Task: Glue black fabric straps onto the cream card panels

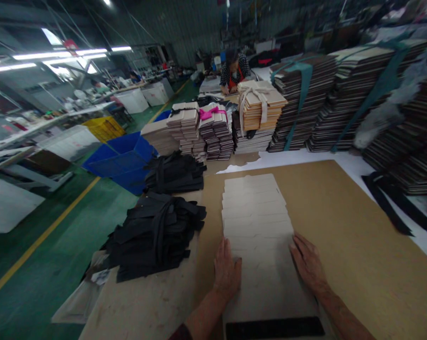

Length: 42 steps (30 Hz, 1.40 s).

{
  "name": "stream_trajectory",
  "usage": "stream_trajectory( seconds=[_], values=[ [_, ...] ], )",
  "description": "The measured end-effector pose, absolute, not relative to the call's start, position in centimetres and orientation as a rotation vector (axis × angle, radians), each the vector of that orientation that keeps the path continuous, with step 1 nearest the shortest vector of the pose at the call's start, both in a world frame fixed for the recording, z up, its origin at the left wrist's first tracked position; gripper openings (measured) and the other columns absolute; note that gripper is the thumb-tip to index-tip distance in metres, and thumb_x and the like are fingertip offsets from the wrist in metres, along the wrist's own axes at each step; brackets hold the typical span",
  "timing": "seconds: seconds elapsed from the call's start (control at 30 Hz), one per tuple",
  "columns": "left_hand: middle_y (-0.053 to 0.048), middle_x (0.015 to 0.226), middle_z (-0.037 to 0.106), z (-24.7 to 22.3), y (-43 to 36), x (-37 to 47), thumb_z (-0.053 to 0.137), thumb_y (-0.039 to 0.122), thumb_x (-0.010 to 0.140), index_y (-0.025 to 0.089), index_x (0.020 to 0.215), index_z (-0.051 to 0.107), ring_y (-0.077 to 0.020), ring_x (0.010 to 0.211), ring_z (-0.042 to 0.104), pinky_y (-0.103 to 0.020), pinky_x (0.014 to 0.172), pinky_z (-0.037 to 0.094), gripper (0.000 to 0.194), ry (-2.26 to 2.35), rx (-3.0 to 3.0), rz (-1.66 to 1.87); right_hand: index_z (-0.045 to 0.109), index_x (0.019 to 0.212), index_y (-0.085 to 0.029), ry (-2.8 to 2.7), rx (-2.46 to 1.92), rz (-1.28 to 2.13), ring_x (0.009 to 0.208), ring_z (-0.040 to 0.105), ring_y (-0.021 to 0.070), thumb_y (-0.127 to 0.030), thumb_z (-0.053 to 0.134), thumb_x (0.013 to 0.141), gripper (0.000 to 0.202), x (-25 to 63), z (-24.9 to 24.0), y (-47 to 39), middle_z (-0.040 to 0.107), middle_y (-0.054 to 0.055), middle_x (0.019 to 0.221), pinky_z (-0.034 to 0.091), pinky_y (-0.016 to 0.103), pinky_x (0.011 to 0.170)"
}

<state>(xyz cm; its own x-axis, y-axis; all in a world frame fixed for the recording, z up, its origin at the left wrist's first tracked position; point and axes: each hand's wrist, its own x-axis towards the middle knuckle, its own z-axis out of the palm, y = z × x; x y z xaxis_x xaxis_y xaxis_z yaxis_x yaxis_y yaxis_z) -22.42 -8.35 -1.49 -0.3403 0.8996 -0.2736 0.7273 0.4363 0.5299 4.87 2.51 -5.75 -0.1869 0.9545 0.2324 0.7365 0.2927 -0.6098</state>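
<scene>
Overlapping beige fabric or board panels (pixel 257 212) lie fanned in a long row before me, each edge stepped behind the other. At the row's left edge rests my left hand (pixel 225 274), fingers stretched forward along the side and thumb on the top surface. My right hand (pixel 309 264) touches the opposite edge with its fingers extended and lying fairly flat. Neither hand is closed around anything. A black strip (pixel 275 328) lies across the near end of the panels. Beneath them is a brown board (pixel 355 236) on the table.
Black fabric bundles (pixel 156 236) lie at left. Tied stacks of panels (pixel 216 132) line the table's far side, with taller dark stacks (pixel 305 99) at right. Blue bins (pixel 124 158) stand on the green floor. A person (pixel 234 71) bends over work beyond the stacks.
</scene>
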Motion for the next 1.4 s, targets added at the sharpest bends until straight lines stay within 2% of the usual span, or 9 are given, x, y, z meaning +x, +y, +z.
stream_trajectory(
  seconds=[0.2,0.37,0.6,0.9,1.07,1.2,1.4],
  values=[
    [-0.015,0.164,0.011,-1.9,-9.2,-22.0,0.037,0.031,0.094,0.009,0.154,0.022,-0.0299,0.15,0.013,-0.051,0.118,0.022,0.066,2.18,1.42,0.348,0.064,0.119,-0.011,-2.003,-1.452,0.415,0.122,0.054,0.0307,-0.052,0.035,0.097,0.054,5.0,-6.3,2.3,0.062,0.02,0.128,0.04,0.055,0.109],
    [-0.015,0.163,0.01,-2.8,-9.9,-21.7,0.035,0.03,0.096,0.01,0.153,0.024,-0.0309,0.15,0.014,-0.054,0.116,0.026,0.062,2.211,1.472,0.326,0.065,0.118,-0.009,-1.997,-1.439,0.352,0.12,0.055,0.0316,-0.05,0.034,0.099,0.055,4.7,-6.4,2.0,0.062,0.021,0.128,0.044,0.056,0.105],
    [-0.015,0.162,0.018,-4.0,-10.7,-21.9,0.035,0.033,0.098,0.013,0.152,0.029,-0.0311,0.149,0.019,-0.054,0.115,0.029,0.058,2.251,1.573,0.381,0.064,0.12,-0.01,-1.995,-1.443,0.295,0.118,0.056,0.0293,-0.042,0.036,0.1,0.047,4.7,-6.6,1.3,0.064,0.019,0.125,0.045,0.053,0.104],
    [-0.01,0.16,0.026,-5.8,-11.6,-22.0,0.037,0.033,0.097,0.021,0.154,0.028,-0.0294,0.145,0.031,-0.049,0.109,0.041,0.059,2.358,1.726,0.505,0.064,0.118,-0.01,-2.03,-1.417,0.236,0.114,0.057,0.0312,-0.044,0.037,0.1,0.047,5.2,-7.0,1.4,0.066,0.02,0.119,0.046,0.055,0.1],
    [-0.008,0.162,0.022,-6.0,-11.4,-21.8,0.037,0.036,0.097,0.022,0.154,0.026,-0.0294,0.146,0.029,-0.05,0.11,0.041,0.06,2.361,1.692,0.46,0.064,0.117,-0.011,-2.059,-1.446,0.192,0.113,0.057,0.0313,-0.045,0.039,0.099,0.046,5.0,-6.8,1.4,0.065,0.019,0.119,0.047,0.053,0.099],
    [-0.011,0.162,0.019,-5.4,-11.1,-21.9,0.033,0.036,0.098,0.016,0.152,0.031,-0.0294,0.146,0.029,-0.05,0.11,0.04,0.058,2.336,1.675,0.413,0.066,0.116,-0.014,-2.073,-1.484,0.143,0.112,0.057,0.0309,-0.047,0.041,0.098,0.045,4.3,-6.5,1.5,0.067,0.016,0.116,0.047,0.052,0.099],
    [-0.011,0.161,0.021,-5.0,-10.7,-22.3,0.037,0.036,0.095,0.015,0.152,0.033,-0.0281,0.147,0.027,-0.047,0.113,0.036,0.06,2.343,1.643,0.29,0.067,0.116,-0.016,-2.087,-1.51,0.116,0.109,0.057,0.0307,-0.045,0.042,0.097,0.042,3.9,-6.9,1.8,0.068,0.014,0.115,0.045,0.049,0.098]
  ],
)
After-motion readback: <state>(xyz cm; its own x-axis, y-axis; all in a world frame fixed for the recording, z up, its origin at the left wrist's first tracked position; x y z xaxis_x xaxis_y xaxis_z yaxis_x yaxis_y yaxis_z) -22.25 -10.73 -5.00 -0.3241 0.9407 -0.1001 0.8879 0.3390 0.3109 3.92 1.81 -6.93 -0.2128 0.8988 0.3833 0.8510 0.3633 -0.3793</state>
